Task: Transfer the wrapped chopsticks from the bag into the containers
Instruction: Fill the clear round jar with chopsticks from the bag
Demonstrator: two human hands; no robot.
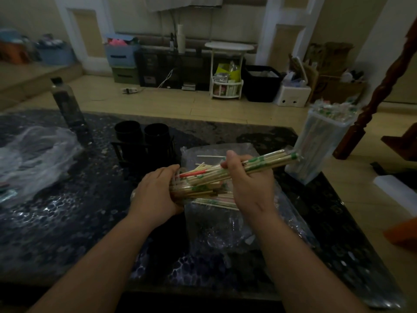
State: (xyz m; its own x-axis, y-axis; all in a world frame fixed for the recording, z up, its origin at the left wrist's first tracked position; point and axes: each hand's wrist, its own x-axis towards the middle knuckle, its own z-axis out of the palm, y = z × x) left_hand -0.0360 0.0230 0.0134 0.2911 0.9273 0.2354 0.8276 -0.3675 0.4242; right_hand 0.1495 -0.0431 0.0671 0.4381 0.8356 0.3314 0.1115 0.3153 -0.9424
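Over the crumpled clear plastic bag (225, 231), where loose sticks (213, 201) are left, a bundle of wrapped wooden chopsticks (270, 162) is gripped by the left hand (155, 195) and right hand (248, 186). Beyond, two black cylindrical containers (158, 134) appear unfilled; the tall clear tub (320, 145), upper right, is packed.

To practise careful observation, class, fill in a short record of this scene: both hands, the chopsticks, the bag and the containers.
left hand: holds one end of the chopstick bundle
right hand: grips the bundle mid-length
bag: clear, under the hands, with loose chopsticks
black containers: two, upright behind the bag
clear container: far right, packed with chopsticks
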